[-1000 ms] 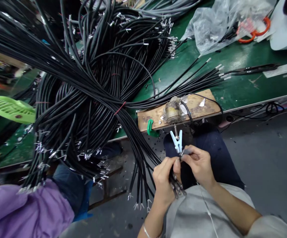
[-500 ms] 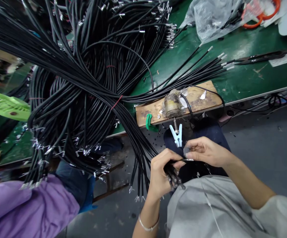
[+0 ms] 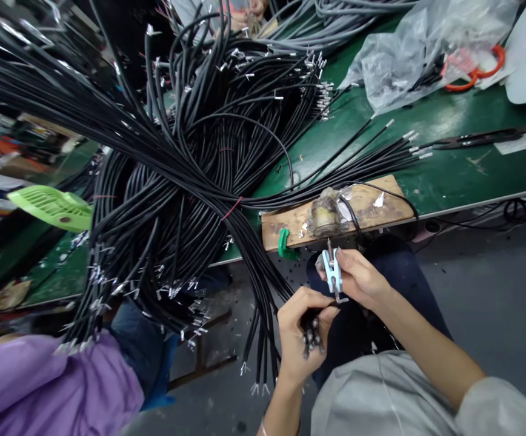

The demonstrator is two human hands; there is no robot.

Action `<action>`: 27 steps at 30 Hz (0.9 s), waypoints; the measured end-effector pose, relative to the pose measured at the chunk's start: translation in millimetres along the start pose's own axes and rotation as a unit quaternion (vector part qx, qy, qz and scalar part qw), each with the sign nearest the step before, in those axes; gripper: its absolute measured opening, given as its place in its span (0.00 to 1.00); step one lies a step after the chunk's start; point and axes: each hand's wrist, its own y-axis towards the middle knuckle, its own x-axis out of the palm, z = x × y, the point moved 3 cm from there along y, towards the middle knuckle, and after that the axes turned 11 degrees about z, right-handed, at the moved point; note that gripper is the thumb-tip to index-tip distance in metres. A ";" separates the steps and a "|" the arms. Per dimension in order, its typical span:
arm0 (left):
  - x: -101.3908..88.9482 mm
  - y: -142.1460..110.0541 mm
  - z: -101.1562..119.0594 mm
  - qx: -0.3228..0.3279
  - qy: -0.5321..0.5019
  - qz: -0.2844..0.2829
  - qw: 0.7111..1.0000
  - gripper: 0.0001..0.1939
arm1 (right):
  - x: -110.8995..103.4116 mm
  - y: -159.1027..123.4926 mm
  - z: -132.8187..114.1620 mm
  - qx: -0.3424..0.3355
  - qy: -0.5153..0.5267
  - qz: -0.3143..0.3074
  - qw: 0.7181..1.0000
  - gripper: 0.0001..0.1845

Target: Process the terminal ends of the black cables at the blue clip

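My left hand (image 3: 296,330) is closed around several black cables (image 3: 311,340), their stripped ends poking out below the fingers. One cable's bare silvery end (image 3: 341,300) points right, just beneath the lower tips of a light blue clothespin (image 3: 332,274); whether they touch is unclear. Thumb and fingers of my right hand (image 3: 362,280) pinch that clothespin from both sides. It sits on the metal shaft of a small taped motor (image 3: 325,217), which is mounted on a wooden board (image 3: 374,197) at the table edge.
A big heap of black cables (image 3: 190,175) covers the green table (image 3: 463,175). A green clamp (image 3: 285,244) hangs at the board's left. Farther off lie pliers (image 3: 481,138), orange-handled scissors (image 3: 474,75) and a plastic bag (image 3: 394,66). A person in a purple top (image 3: 63,387) sits at left.
My right hand has moved up and left from the cable end onto the clothespin, closing on it. The cables stay in my left hand. The view has shifted slightly.
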 end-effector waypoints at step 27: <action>7.4 -0.1 -11.1 -0.029 0.059 -0.179 0.982 0.04 | -11.8 -81.6 -21.8 -0.383 -0.518 -0.074 0.761 0.10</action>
